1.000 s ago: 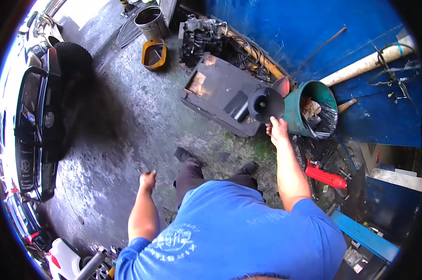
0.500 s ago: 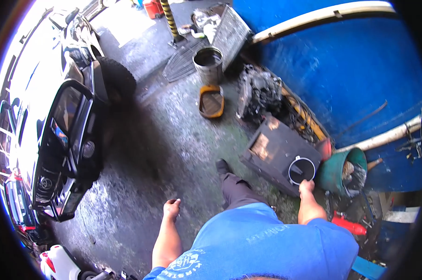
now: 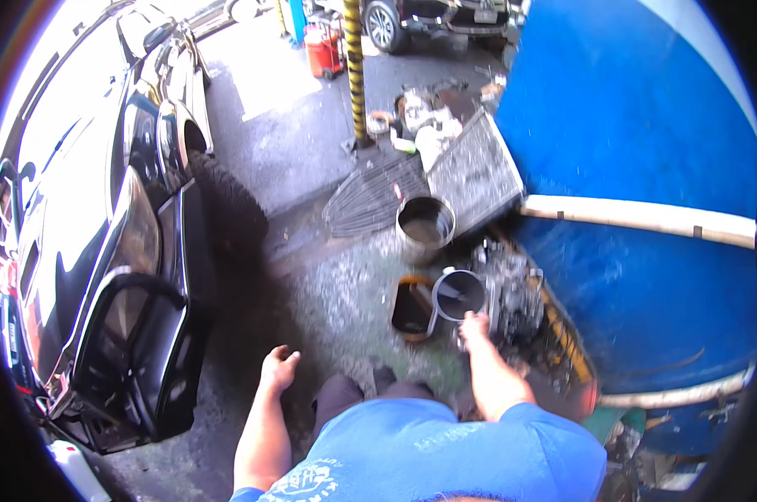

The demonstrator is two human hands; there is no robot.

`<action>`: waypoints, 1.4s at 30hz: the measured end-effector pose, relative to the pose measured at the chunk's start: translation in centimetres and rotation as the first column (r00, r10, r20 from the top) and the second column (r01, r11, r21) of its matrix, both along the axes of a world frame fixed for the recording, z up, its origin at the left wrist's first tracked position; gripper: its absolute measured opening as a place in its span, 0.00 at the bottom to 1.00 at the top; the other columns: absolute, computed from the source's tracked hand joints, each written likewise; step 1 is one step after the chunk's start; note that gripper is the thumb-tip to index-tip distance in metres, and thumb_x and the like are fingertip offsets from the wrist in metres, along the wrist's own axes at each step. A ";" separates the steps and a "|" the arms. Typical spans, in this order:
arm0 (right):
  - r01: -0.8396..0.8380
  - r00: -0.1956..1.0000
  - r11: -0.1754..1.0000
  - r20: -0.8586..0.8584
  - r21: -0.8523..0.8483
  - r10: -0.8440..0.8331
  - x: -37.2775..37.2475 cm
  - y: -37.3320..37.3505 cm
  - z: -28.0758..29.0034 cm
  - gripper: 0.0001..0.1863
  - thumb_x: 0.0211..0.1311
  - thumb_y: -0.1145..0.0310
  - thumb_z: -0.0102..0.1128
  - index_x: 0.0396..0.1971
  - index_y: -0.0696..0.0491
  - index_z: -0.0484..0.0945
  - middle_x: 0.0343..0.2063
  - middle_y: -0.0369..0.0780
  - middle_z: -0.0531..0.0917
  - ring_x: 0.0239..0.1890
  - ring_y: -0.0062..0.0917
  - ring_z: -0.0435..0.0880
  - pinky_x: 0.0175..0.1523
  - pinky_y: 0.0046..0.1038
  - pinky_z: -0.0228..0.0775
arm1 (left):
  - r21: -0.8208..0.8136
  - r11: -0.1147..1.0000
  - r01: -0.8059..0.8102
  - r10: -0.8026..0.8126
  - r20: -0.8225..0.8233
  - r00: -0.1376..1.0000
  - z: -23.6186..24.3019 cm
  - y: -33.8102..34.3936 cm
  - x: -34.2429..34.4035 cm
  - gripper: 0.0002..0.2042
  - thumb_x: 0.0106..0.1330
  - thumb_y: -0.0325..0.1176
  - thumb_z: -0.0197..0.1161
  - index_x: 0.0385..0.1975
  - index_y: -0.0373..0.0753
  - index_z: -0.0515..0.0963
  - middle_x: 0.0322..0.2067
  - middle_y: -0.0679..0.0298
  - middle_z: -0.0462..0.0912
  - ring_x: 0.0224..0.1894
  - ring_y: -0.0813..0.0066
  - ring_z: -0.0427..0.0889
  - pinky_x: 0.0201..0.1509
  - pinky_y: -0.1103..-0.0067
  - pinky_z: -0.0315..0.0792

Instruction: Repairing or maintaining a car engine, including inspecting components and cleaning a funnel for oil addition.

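Observation:
My right hand [image 3: 475, 326] grips the edge of a black round funnel-like tube [image 3: 458, 294], with its open mouth facing up. The tube hangs over the right side of an orange-rimmed pan [image 3: 410, 308] holding dark liquid, on the concrete floor. A greasy engine part [image 3: 514, 289] lies just right of the tube. Behind the pan stands a metal bucket [image 3: 426, 224] with dark liquid inside. My left hand [image 3: 278, 368] hangs free at my side with fingers apart, holding nothing. My dark trousers and blue shirt fill the lower edge.
A black car [image 3: 102, 251] with its tyre [image 3: 228, 209] stands close on the left. A big blue wall [image 3: 646, 151] with a white pipe [image 3: 646, 219] is on the right. A radiator [image 3: 474, 176], a wire grille [image 3: 370, 197], a yellow-black post [image 3: 353, 67] and a red container [image 3: 324, 50] lie ahead.
I have walked forward from the grey box and green bucket to the oil pan and metal bucket. My right hand has carried the black tube along; my left hand stays empty.

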State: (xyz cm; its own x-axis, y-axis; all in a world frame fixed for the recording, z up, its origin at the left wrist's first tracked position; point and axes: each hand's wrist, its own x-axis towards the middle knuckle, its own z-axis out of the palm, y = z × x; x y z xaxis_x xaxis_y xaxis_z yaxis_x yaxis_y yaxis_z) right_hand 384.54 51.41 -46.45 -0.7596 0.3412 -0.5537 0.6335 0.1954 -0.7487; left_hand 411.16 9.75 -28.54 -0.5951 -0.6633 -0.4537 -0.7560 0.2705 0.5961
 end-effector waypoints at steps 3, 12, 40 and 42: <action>-0.096 0.990 0.956 -0.124 -0.277 0.064 -9.6 -10.8 7.9 0.07 0.62 0.68 0.56 0.33 0.56 0.71 0.17 0.41 0.77 0.13 0.24 0.75 0.15 0.27 0.67 | 0.041 0.996 0.076 -0.073 -0.077 0.994 1.6 -5.1 -10.5 0.28 0.60 0.41 0.67 0.57 0.29 0.72 0.47 0.49 0.82 0.50 0.63 0.82 0.56 0.73 0.73; -0.348 0.936 0.866 -0.187 -0.358 0.298 -35.6 -43.7 13.2 0.09 0.64 0.67 0.58 0.35 0.57 0.73 0.19 0.39 0.77 0.15 0.21 0.75 0.17 0.26 0.68 | 0.079 0.982 0.172 -0.158 -0.152 0.976 -2.0 -26.6 -38.5 0.29 0.60 0.38 0.67 0.58 0.28 0.70 0.47 0.50 0.82 0.50 0.64 0.81 0.57 0.72 0.73; -0.214 0.975 0.963 -0.097 -0.163 0.200 -124.3 -96.8 9.5 0.10 0.63 0.68 0.53 0.32 0.61 0.71 0.16 0.41 0.77 0.14 0.24 0.75 0.15 0.28 0.65 | 0.124 0.991 0.051 -0.020 -0.237 0.971 1.2 -81.7 -118.3 0.26 0.64 0.35 0.65 0.59 0.28 0.69 0.39 0.56 0.82 0.41 0.72 0.80 0.49 0.78 0.73; -0.108 0.992 0.987 -0.072 -0.119 0.100 -130.6 -97.7 8.6 0.10 0.63 0.68 0.53 0.29 0.60 0.72 0.15 0.40 0.77 0.14 0.24 0.75 0.15 0.28 0.65 | 0.147 0.986 0.079 -0.046 -0.216 0.975 2.1 -84.0 -123.9 0.26 0.64 0.34 0.65 0.59 0.28 0.68 0.41 0.55 0.82 0.43 0.71 0.80 0.51 0.77 0.73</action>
